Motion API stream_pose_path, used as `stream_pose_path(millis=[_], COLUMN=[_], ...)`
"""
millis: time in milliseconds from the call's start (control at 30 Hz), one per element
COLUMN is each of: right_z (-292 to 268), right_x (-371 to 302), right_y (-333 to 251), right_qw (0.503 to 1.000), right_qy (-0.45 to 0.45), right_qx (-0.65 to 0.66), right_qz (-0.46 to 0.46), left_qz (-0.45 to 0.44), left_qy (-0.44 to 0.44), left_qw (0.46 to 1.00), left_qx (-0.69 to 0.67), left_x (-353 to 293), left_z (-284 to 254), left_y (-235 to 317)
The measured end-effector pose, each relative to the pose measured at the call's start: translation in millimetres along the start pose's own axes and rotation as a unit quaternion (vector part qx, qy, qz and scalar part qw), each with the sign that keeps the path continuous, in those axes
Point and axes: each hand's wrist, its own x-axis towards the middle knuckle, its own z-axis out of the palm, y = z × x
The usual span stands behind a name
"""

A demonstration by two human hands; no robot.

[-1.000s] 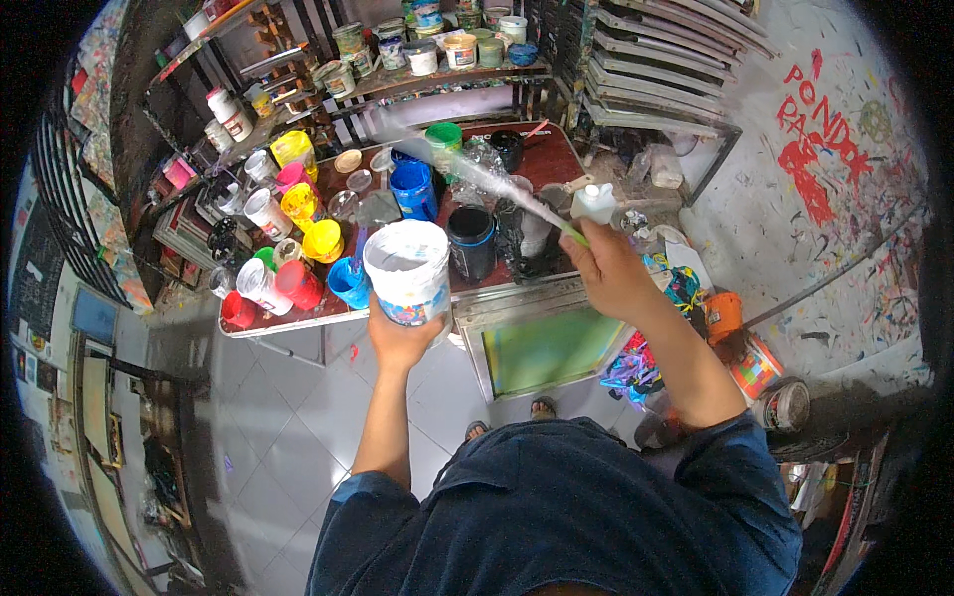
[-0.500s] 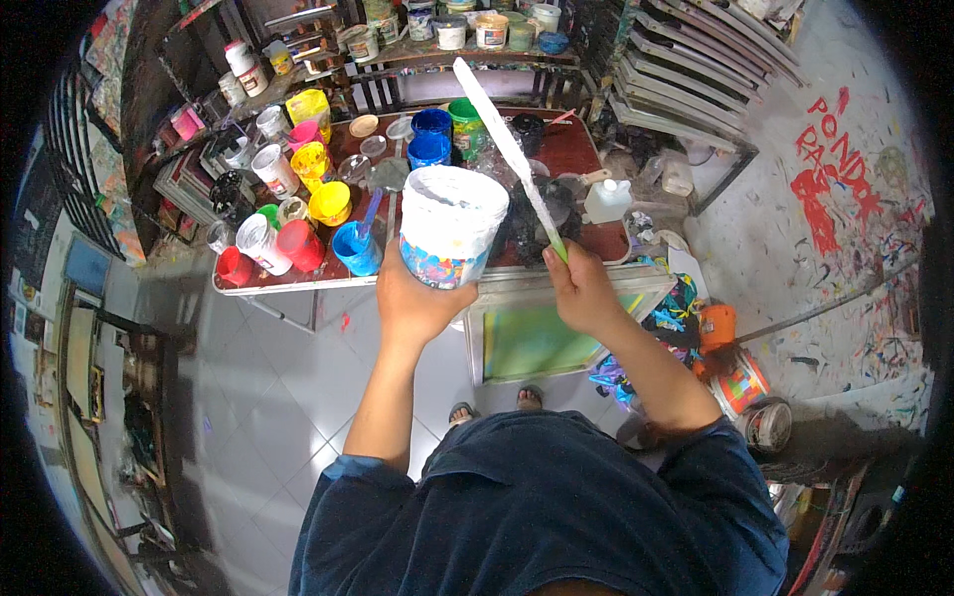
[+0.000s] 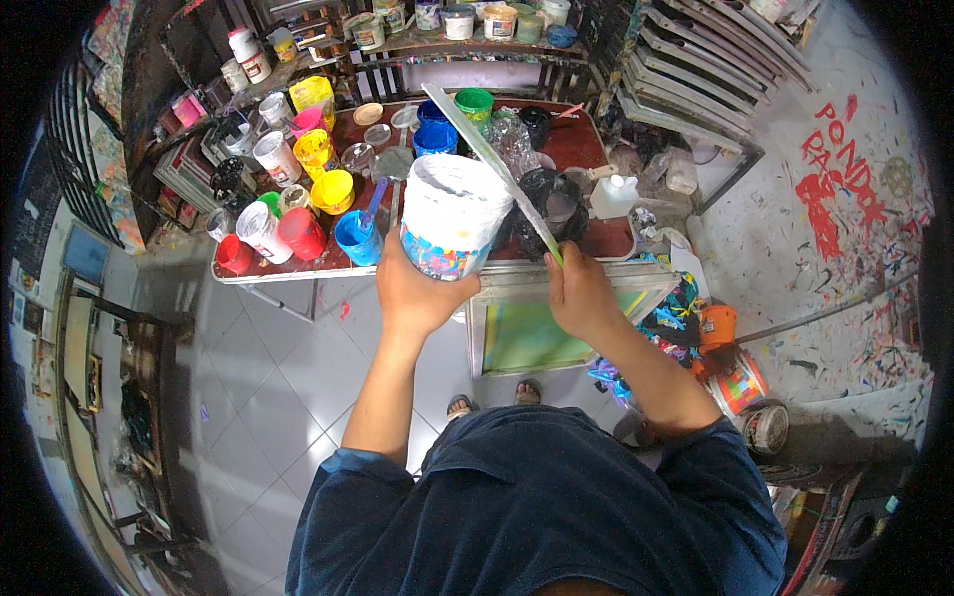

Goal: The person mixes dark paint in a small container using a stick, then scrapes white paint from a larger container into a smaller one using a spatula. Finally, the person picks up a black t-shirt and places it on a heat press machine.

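My left hand (image 3: pixel 419 290) grips a white paint bucket (image 3: pixel 455 221) by its lower left side, the thumb under its printed band. The bucket tilts a little, so its paint-smeared mouth shows. In my right hand (image 3: pixel 582 286) is the green end of a long paint stirring stick (image 3: pixel 482 149), coated white along most of its length. The stick slants up to the left, past the bucket's right rim; whether it touches the rim I cannot tell. Behind the bucket lies the dark red table (image 3: pixel 586 149) with several paint pots.
At the table's left stand a blue pot (image 3: pixel 358 238) with a tool in it, a yellow pot (image 3: pixel 333 191) and a red pot (image 3: pixel 301 232). A white jug (image 3: pixel 614 197) is at the right. A green-meshed frame (image 3: pixel 537 333) leans below the table edge.
The stirring stick has swung left and down toward the bucket's rim, and its blade now looks narrower. The bucket remains in my left hand, slightly shifted in view.
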Motion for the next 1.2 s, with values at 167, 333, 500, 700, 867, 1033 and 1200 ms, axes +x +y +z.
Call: stream_pose_path(millis=[167,333,500,700,867,1033,1200], right_z=[-3.0,-7.6,-12.2,-11.4,-15.8,-17.7,-20.0], right_x=[-1.1,-0.8,-1.0,-6.9,-8.3,-11.0,-17.3], right_y=[-5.0,-10.1,-4.1,0.3,-9.3,-8.8,-7.8], right_qw=[0.993,0.981,0.968,0.96,0.952,0.949,0.941], right_qy=[-0.069,-0.125,-0.143,-0.152,-0.206,-0.221,-0.245], right_qx=[-0.085,-0.146,-0.205,-0.232,-0.225,-0.222,-0.232], right_qz=[0.032,0.032,-0.014,-0.038,0.013,0.015,-0.006], left_qz=[0.002,0.015,0.016,0.041,0.052,0.067,0.058], left_qy=[0.034,0.043,0.04,0.029,0.061,0.05,0.067], left_qw=[0.999,0.999,0.996,0.995,0.991,0.992,0.989], left_qx=[0.005,0.03,0.08,0.084,0.105,0.092,0.122], left_x=[2.4,7.9,11.6,14.6,16.7,21.6,23.6], left_z=[2.9,-1.1,-5.6,-2.2,-0.3,0.8,1.3], left_y=[-19.2,-26.4,-32.2,-43.1,-48.2,-54.0,-64.6])
